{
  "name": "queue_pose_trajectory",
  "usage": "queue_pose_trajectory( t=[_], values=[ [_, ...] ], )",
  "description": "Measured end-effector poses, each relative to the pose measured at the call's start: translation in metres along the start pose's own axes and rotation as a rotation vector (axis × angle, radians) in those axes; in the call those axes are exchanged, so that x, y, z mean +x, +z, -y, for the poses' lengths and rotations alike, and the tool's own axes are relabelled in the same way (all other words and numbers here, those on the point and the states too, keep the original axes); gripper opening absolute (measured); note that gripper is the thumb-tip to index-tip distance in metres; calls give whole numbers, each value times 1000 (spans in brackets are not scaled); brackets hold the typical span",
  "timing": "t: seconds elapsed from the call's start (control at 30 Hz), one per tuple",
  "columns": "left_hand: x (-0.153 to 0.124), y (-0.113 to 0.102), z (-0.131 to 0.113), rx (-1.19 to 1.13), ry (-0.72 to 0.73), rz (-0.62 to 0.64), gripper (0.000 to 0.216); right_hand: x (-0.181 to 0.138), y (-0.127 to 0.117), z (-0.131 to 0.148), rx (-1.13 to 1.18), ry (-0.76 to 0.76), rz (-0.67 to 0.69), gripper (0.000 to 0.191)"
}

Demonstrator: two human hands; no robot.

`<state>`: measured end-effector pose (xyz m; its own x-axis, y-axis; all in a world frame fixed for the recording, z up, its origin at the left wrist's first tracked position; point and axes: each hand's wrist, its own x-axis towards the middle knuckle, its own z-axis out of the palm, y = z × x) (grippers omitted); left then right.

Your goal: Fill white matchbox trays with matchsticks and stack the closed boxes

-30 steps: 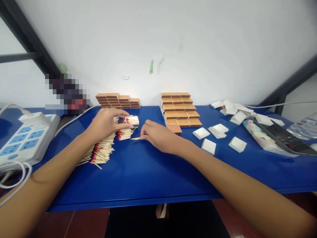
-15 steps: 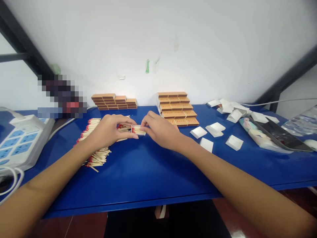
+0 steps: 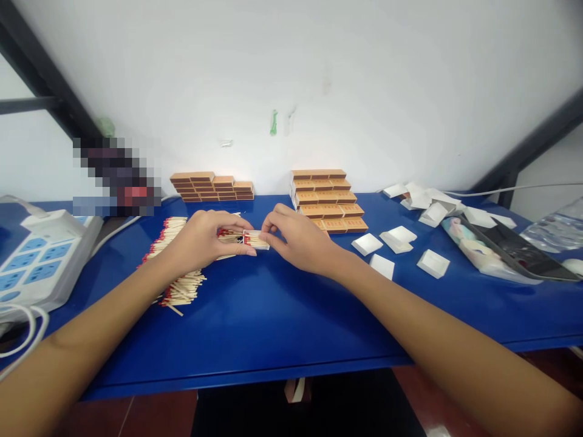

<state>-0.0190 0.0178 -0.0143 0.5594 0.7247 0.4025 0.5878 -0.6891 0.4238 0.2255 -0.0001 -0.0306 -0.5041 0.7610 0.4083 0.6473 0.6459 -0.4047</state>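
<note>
My left hand (image 3: pixel 203 238) and my right hand (image 3: pixel 296 238) meet over a small white matchbox tray (image 3: pixel 256 240) filled with red-tipped matches. Both hands pinch the tray from either side, a little above the blue table (image 3: pixel 273 309). A long heap of loose matches (image 3: pixel 177 267) lies under and to the left of my left hand. Behind my right hand stands a stepped stack of orange matchboxes (image 3: pixel 328 199).
A lower stack of orange matchboxes (image 3: pixel 212 186) stands against the wall at the back. Several empty white trays (image 3: pixel 396 240) lie scattered to the right, beside a plastic bag (image 3: pixel 496 249). A white power strip (image 3: pixel 40 258) with its cable sits at the left edge.
My right hand left a single match on the table and moved up to the tray. Both hands now hold the tray, brought slightly right of the heap.
</note>
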Motion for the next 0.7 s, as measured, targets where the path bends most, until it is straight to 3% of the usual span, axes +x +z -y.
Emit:
queue_pose_trajectory(
  t=[0.4, 0.7],
  values=[
    [2, 0, -4, 3, 73, 35, 53, -1, 3, 8, 84, -18, 31, 10],
    [1, 0, -4, 12, 51, 46, 53, -1, 0, 7, 41, -8, 23, 9]
  ],
)
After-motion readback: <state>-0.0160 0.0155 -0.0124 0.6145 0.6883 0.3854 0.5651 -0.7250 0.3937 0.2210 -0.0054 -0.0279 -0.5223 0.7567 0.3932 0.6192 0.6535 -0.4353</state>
